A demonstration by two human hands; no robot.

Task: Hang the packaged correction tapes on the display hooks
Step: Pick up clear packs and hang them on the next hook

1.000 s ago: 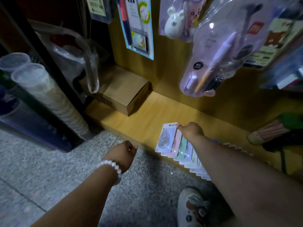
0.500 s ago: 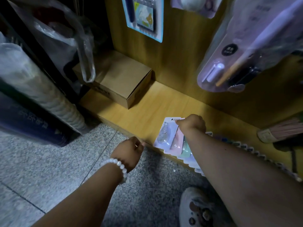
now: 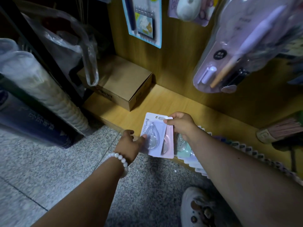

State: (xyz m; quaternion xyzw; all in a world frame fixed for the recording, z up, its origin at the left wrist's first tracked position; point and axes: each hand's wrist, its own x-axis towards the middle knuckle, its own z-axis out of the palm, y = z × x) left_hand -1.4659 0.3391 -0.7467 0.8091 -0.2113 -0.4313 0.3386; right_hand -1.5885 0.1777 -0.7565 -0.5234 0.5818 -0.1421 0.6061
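Right hand (image 3: 182,126) pinches the fanned correction tape packs (image 3: 157,136) at their tops, while left hand (image 3: 129,145) grips the front pack's edge above the wooden shelf (image 3: 164,102).

place: stationery shop | evidence: blister-packed pen sets (image 3: 232,51) and carded goods (image 3: 144,22) hanging on wooden display panel (image 3: 177,66), far | row of packaged correction tapes (image 3: 164,136) on low shelf (image 3: 172,102) | cardboard stock box (image 3: 121,86), left

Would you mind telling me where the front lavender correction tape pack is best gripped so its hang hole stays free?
Probably by the flat card margin at its lower left edge, coming from the left, where the left hand already touches the lavender pack. The clear blister bulges in the middle, the pink pack overlaps the right side, and the right hand pinches the tops near the hang hole.
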